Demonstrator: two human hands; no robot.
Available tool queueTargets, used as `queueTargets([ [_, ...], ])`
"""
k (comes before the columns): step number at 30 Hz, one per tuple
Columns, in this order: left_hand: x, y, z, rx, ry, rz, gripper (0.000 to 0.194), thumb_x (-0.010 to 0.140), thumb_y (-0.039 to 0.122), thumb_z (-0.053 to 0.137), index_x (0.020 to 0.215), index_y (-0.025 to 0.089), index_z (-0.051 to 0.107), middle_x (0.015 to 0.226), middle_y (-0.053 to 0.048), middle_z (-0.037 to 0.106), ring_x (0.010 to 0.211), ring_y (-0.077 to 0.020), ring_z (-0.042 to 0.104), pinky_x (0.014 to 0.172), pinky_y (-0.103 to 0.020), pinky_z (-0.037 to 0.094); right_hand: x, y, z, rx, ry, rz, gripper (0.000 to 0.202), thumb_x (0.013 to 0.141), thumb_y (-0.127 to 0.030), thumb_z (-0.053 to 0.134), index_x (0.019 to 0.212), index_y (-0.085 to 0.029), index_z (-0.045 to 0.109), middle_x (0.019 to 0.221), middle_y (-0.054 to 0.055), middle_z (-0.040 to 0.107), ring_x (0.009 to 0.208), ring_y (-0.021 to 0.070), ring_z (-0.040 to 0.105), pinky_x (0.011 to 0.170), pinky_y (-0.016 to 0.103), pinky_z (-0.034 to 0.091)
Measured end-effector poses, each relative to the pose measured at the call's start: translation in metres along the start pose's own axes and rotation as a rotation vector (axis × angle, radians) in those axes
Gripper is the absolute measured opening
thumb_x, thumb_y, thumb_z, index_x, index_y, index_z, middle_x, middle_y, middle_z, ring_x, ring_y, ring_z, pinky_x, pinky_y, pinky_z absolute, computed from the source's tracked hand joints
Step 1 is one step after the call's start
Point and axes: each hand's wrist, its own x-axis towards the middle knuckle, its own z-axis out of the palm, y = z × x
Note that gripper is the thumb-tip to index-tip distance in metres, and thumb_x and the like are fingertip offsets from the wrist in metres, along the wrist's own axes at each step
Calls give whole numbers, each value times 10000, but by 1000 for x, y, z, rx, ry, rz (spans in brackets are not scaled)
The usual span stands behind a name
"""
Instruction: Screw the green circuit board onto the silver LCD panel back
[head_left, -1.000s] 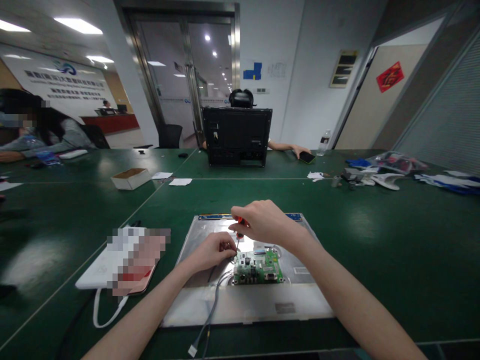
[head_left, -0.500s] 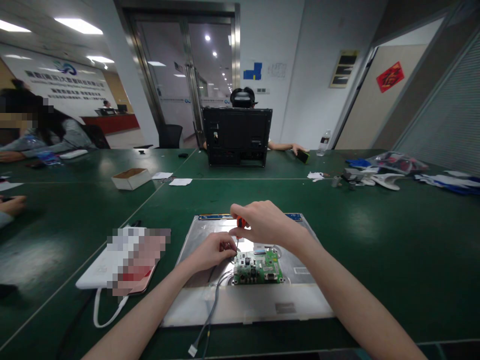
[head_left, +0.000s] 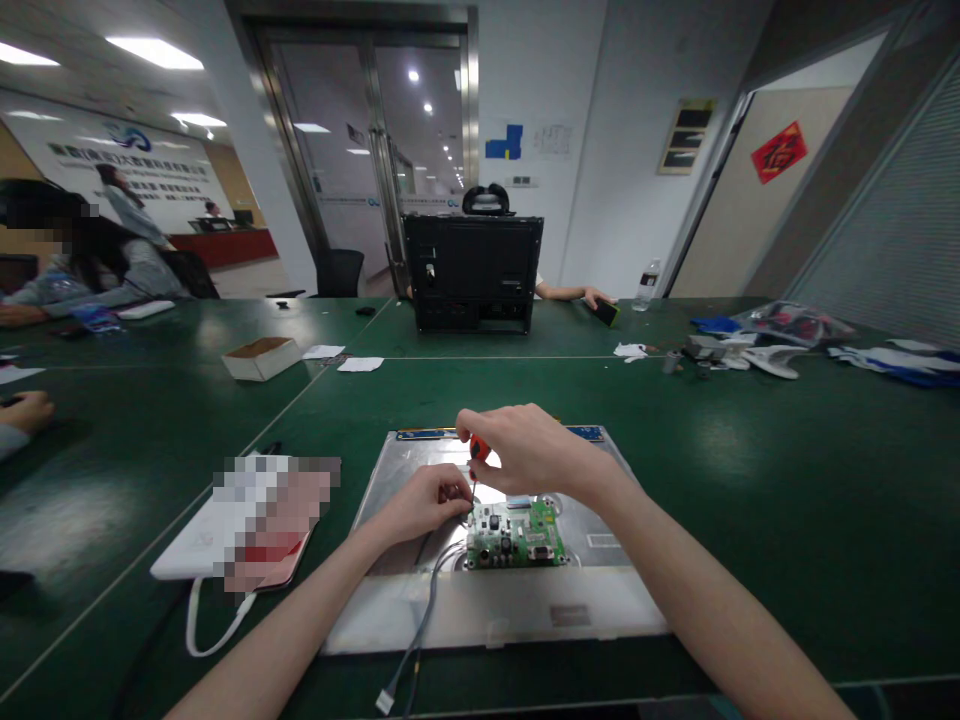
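My right hand [head_left: 536, 450] grips the orange-and-black handle of a screwdriver [head_left: 479, 448] from above. Its thin shaft points down to the upper left corner of a green circuit board [head_left: 516, 533]. At that same corner, my left hand [head_left: 429, 500] has its fingers pinched together beside the screwdriver's tip; what is between them is hidden. Under the board lies a flat silvery display panel [head_left: 600, 600] with a blue circuit strip along its far edge. Grey cables [head_left: 430, 600] run from the board's left side over the panel's near edge, ending in a white connector [head_left: 385, 700].
Left of the panel, a white device [head_left: 202, 535] and a pinkish phone [head_left: 277, 550] lie with a white cable. Farther off stand an open cardboard box [head_left: 261, 358] and a black monitor housing [head_left: 474, 275], with a co-worker's hand [head_left: 598, 298] beside it. Other people sit at left.
My right hand and the screwdriver handle have shifted slightly left, while the tip stays at the board's corner. My left hand keeps its place. A standing person has appeared in the left background.
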Motion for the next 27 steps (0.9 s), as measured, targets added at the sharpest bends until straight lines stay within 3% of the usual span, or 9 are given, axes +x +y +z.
queueTargets([
  [6, -1, 2, -1, -17, -34, -36, 106, 798, 244, 601, 804, 163, 669, 748, -6, 642, 677, -132, 560, 622, -237, 408, 2, 3, 2, -59, 15, 30, 261, 882, -463, 520, 971, -225, 582, 767, 27, 665, 639, 138, 540, 525, 267, 210],
  [13, -1, -1, 0, 9, 6, -8, 83, 779, 233, 624, 803, 166, 665, 739, -5, 640, 696, -139, 549, 627, -234, 407, 1, 0, 2, -25, 29, 4, 213, 826, -275, 531, 1026, -201, 544, 815, 22, 675, 654, 133, 544, 522, 255, 216],
  [21, -2, 4, -1, 3, -29, -17, 92, 793, 217, 593, 801, 160, 665, 742, -8, 637, 671, -131, 551, 609, -233, 407, 2, 3, 2, -43, 10, 31, 259, 870, -435, 533, 1017, -223, 562, 793, 28, 674, 678, 151, 564, 544, 262, 226],
  [27, -2, 2, 0, 26, 5, 28, 69, 782, 197, 607, 809, 170, 664, 765, -11, 642, 704, -137, 551, 643, -238, 419, 2, 2, 4, -44, 26, 40, 206, 839, -283, 509, 1025, -199, 536, 790, 25, 665, 645, 135, 539, 529, 264, 205],
])
